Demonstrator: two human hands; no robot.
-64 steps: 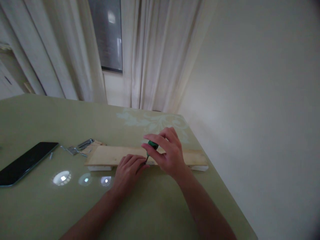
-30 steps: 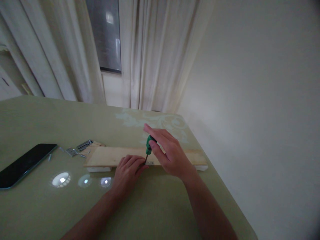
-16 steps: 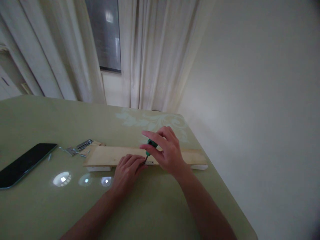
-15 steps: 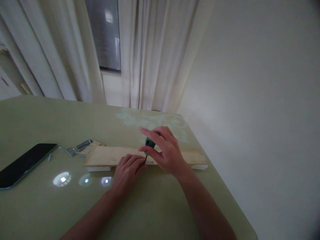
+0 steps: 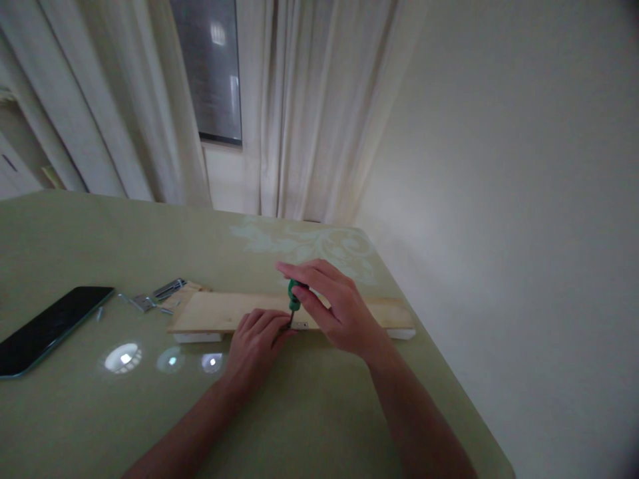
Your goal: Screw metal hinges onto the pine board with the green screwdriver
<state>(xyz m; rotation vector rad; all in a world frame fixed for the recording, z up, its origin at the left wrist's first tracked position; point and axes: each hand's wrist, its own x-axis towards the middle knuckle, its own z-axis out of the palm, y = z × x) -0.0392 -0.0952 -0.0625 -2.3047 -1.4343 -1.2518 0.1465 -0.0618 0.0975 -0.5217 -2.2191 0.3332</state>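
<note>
A green-handled screwdriver [image 5: 294,299] stands nearly upright, its tip down at a small metal hinge [image 5: 300,325] on the near edge of a wooden board [image 5: 214,311]. My right hand [image 5: 337,309] grips the handle between thumb and fingers, with the palm over its top. Low on the left of the shaft, my left hand [image 5: 258,342] has its fingers together, pinching the hinge against the board's edge. Its fingertips hide part of the hinge and the spot where the screwdriver tip meets it. The board rests raised on white blocks [image 5: 198,337].
Left of the board lie loose metal hinges [image 5: 143,303], several screws [image 5: 100,313] and a small wooden piece [image 5: 192,287]. Farther left is a black phone [image 5: 50,327]. The glossy green table [image 5: 124,426] ends at the right near a white wall; curtains [image 5: 319,120] hang behind.
My right hand has shifted and turned slightly around the screwdriver, showing more of the green handle, which now leans less. My left hand stays nearly still.
</note>
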